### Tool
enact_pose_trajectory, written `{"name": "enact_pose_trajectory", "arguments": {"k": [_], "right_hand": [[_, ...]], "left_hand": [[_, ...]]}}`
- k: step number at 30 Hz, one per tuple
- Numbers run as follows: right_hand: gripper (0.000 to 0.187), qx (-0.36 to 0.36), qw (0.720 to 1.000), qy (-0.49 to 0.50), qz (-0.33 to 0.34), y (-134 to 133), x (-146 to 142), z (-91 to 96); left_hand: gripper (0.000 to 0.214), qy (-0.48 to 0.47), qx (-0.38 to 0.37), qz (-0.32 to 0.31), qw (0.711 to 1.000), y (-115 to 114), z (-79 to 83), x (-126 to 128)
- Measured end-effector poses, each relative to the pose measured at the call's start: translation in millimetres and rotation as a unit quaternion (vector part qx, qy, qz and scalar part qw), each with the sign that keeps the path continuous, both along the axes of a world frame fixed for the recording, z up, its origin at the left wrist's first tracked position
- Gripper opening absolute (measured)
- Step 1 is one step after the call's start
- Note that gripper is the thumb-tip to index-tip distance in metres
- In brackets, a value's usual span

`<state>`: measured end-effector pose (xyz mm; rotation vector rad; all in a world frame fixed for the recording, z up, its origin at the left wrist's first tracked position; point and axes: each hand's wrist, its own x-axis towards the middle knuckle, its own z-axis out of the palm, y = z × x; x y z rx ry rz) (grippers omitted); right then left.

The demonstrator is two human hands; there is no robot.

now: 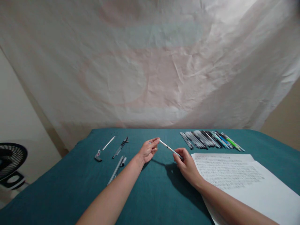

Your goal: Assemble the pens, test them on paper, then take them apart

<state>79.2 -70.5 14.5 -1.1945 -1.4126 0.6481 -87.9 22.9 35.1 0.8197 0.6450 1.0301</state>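
My left hand (148, 150) and my right hand (186, 165) hold a slim white pen (169, 148) between them above the teal tablecloth (154, 193). The left fingers pinch the pen's far tip. The right fingers are wrapped round its near end. Both hands hover over the middle of the table.
A row of several pens (211, 139) lies at the back right. White sheets with writing (234, 178) lie under my right forearm. Loose pen parts (110, 147) and another pen (116, 169) lie at the left. A fan (10, 162) stands on the floor at the left. A creased white sheet (150, 62) hangs behind.
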Motion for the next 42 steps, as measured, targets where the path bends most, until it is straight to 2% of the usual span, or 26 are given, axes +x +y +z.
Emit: {"name": "enact_pose_trajectory", "arguments": {"k": [6, 12, 18, 21, 24, 28, 34, 37, 39, 40, 42], "right_hand": [[0.032, -0.054, 0.998, -0.007, 0.022, 2.1, 2.3, -3.8], [0.029, -0.009, 1.0, 0.021, 0.002, -2.8, -0.9, 3.6], [0.033, -0.043, 0.999, -0.018, 0.009, -1.4, 1.9, -0.2], [0.035, -0.05, 0.999, -0.003, 0.016, -1.6, 0.7, 0.3], [0.032, -0.043, 0.997, 0.046, 0.041, -4.6, -2.8, 6.5], [0.036, 0.012, 0.996, 0.072, 0.056, -12.9, -7.3, 19.8], [0.031, 0.045, 0.998, 0.019, 0.031, -17.8, -4.5, 38.1], [0.034, 0.073, 0.997, 0.013, -0.007, -7.6, 13.7, 54.7], [0.036, 0.082, 0.995, 0.038, -0.05, 0.0, 36.1, 66.7], [0.035, 0.081, 0.993, 0.05, -0.067, 2.1, 49.7, 71.2], [0.032, 0.069, 0.991, 0.055, -0.096, 0.8, 78.9, 73.9]], "left_hand": [[0.027, -0.016, -0.002, -0.009, 1.0, 0.9, -1.1, -0.3], [0.026, -0.019, -0.006, -0.008, 1.0, 2.0, -1.5, -1.1], [0.025, -0.024, -0.011, -0.021, 0.999, -0.6, 0.0, -0.3], [0.024, -0.024, -0.013, -0.033, 0.999, -1.9, 0.9, 0.1], [0.021, -0.044, -0.022, -0.039, 0.998, -2.1, 2.7, -0.6], [0.016, -0.065, -0.03, -0.049, 0.996, -7.0, 9.7, 2.0], [0.017, -0.092, -0.05, -0.126, 0.987, -32.9, 20.4, 25.0], [0.027, -0.016, -0.005, -0.15, 0.989, -46.4, 18.3, 38.3], [0.031, 0.088, 0.07, -0.146, 0.983, -54.2, 15.1, 46.0], [0.029, 0.149, 0.123, -0.143, 0.971, -58.0, 13.2, 49.6], [0.022, 0.251, 0.25, -0.138, 0.925, -66.5, 9.7, 56.2]]}}
